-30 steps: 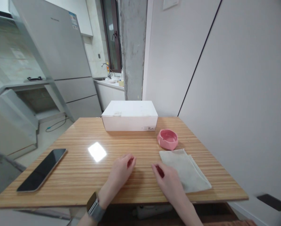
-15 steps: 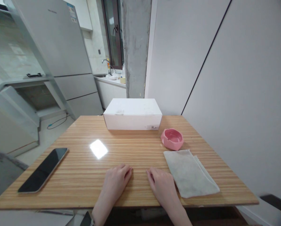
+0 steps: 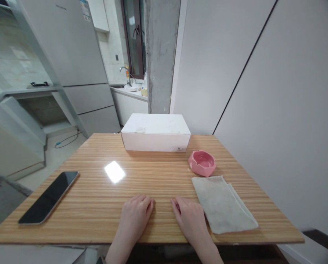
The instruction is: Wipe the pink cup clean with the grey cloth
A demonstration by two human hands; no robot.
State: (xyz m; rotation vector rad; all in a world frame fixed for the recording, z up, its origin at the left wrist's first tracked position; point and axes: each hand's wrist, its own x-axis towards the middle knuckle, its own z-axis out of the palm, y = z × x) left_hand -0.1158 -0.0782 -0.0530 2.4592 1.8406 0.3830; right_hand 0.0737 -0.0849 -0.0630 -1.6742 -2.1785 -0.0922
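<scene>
My left hand [image 3: 137, 212] rests on the wooden table [image 3: 92, 198] near its front edge, curled into a loose fist with nothing visible in it. A short gap to the right of it, my right hand [image 3: 189, 214] lies in the same way, fingers folded under. Just beside the right hand is a folded pale grey cloth [image 3: 223, 205], flat on the tabletop. Behind the cloth stands a pink ashtray [image 3: 201, 163], upright, with notches in its rim and nothing visible inside.
A closed white box [image 3: 155, 141] sits at the table's far edge. On the left lies a black smartphone [image 3: 50, 198], screen up. A white wall [image 3: 290, 110] runs along the right side. Beyond the table are a fridge [image 3: 67, 47] and a kitchen sink counter [image 3: 129, 102].
The view has shifted very slightly. Both hands stay in the same place on the table, still curled, and the objects have not moved.
</scene>
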